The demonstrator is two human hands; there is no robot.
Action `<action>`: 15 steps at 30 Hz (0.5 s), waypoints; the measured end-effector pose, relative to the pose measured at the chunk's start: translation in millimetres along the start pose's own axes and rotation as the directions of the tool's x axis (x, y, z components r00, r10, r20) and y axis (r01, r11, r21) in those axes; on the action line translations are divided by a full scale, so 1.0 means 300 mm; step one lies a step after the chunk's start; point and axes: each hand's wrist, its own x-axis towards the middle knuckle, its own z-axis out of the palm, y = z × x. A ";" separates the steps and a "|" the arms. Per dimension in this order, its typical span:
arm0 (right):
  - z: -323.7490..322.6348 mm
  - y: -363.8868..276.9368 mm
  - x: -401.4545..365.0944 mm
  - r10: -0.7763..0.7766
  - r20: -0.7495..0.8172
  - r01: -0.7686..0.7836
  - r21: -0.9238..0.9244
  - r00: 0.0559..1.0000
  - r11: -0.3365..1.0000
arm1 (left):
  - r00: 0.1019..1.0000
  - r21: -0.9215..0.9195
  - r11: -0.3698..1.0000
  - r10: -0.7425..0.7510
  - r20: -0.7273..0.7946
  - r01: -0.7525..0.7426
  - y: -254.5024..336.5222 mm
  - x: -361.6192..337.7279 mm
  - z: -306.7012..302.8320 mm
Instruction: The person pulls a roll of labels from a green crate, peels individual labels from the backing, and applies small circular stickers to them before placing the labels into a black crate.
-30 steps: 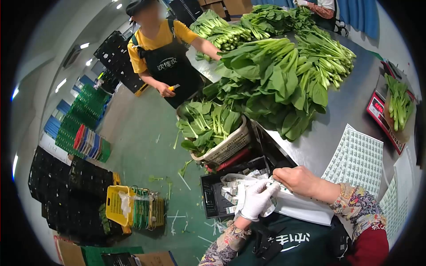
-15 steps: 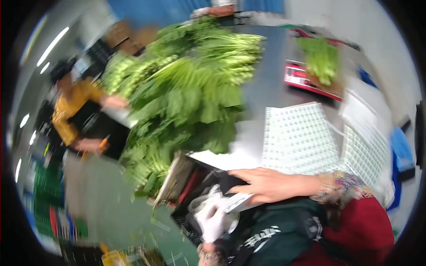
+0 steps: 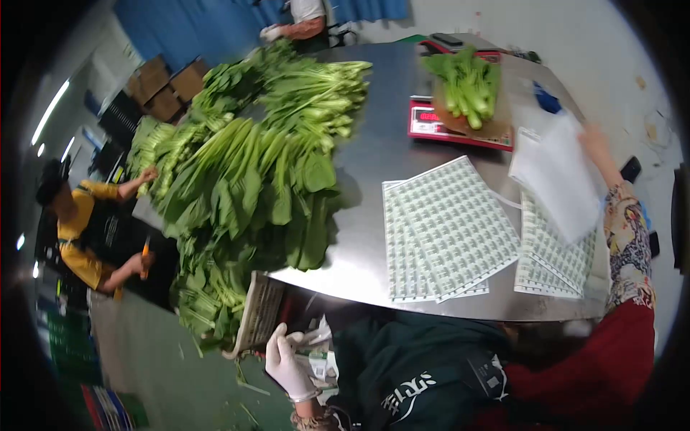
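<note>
Right of the scale, the right hand is apparently gripping 1 blurred white sheet, best carried flat, while the gloved left hand is showing no readable grip.

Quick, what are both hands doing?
Left hand: closed on paper strips.
Right hand: holding a white sheet, blurred.

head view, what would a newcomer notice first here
A big heap of leafy greens covers the left of the steel table. Printed label sheets lie fanned near its front edge, and the right hand holds a white sheet over them. A red scale behind carries a smaller bunch.
</note>
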 end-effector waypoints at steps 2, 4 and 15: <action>-0.190 -0.173 -0.044 0.184 -0.068 -0.193 -0.151 0.980 0.970 | 0.999 0.048 0.999 0.016 -0.029 -0.015 -0.019 0.013 -0.027; -0.139 -0.334 -0.061 -0.151 -0.219 0.167 0.055 0.964 0.984 | 0.999 0.052 0.999 0.008 -0.053 -0.005 0.005 0.019 -0.023; -0.712 -1.580 -1.151 -0.847 -0.501 0.498 0.789 0.178 -0.361 | 0.981 -0.255 0.955 0.114 -0.155 -0.151 0.065 -0.049 -0.103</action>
